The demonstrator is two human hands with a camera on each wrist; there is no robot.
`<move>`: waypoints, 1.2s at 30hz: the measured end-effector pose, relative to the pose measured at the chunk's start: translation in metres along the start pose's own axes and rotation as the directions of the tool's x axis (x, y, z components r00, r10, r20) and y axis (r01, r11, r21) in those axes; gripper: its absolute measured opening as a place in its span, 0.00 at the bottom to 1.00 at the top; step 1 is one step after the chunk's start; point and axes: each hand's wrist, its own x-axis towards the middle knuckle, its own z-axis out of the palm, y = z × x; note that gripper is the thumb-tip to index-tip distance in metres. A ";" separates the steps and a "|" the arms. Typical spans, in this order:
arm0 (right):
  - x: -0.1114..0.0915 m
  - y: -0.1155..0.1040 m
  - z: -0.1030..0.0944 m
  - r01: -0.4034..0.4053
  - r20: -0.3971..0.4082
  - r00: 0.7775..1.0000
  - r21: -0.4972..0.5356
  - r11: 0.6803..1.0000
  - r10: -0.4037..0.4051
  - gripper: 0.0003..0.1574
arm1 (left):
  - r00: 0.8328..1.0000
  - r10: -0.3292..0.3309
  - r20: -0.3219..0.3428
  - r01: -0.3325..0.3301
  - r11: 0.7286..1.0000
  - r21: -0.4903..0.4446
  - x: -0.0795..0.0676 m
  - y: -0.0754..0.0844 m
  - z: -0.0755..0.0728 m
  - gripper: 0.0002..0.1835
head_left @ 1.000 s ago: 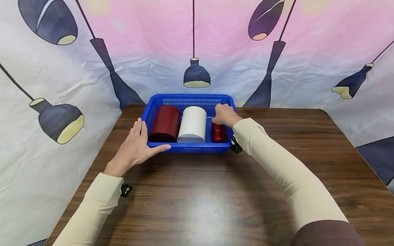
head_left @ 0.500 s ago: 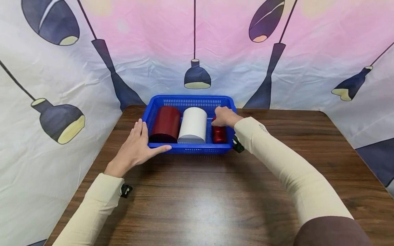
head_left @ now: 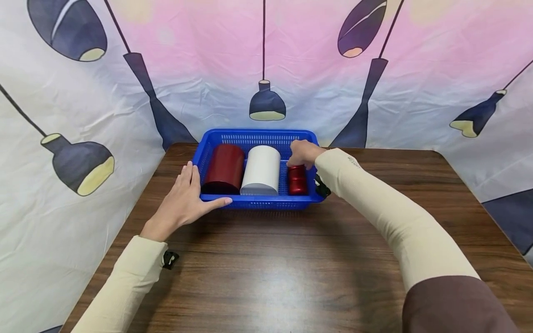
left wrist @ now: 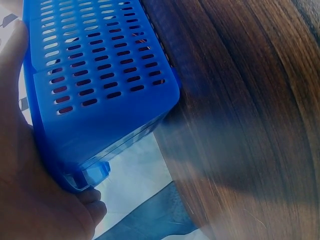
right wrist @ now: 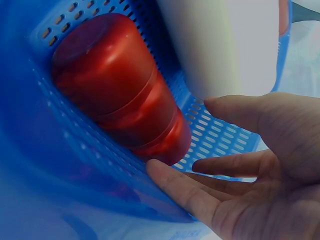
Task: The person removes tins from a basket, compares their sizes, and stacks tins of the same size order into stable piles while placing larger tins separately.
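A blue plastic basket [head_left: 260, 198] stands at the back of the table. My left hand [head_left: 176, 196] rests at its front left corner, fingers straight along the left side and thumb along the front rim; in the left wrist view the thumb and fingertips show beside the basket wall. Inside lie a dark red half-round block [head_left: 225, 166], a white half-round block [head_left: 261, 169] and a shiny red waisted canister [head_left: 297, 181] on its side. My right hand [head_left: 304, 152] is over the basket's right part, fingers spread apart, fingertips near the canister's far end [right wrist: 172, 147], nothing between them.
The brown wooden table [head_left: 266, 268] extends in front of the basket and to its right. Directly behind hangs a printed cloth [head_left: 200, 101] with lamp pictures. Each wrist wears a small black device [head_left: 170, 259].
My right hand has let go of the red canister and risen slightly above it, leaving it lying in the basket. The left hand has stayed at the corner.
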 end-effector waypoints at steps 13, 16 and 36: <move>0.020 0.002 0.012 -0.011 0.015 1.000 -0.008 1.000 0.011 0.19 | 1.000 -0.002 -0.002 0.002 1.000 -0.006 0.000 0.000 0.003 0.74; 0.022 0.001 0.014 -0.010 0.019 1.000 0.013 1.000 0.010 0.21 | 1.000 -0.003 -0.002 0.003 1.000 0.000 -0.001 -0.001 0.003 0.74; 0.035 0.008 0.017 -0.061 0.100 0.994 0.231 0.971 0.039 0.30 | 1.000 -0.008 0.006 0.008 1.000 0.002 0.000 -0.001 0.001 0.74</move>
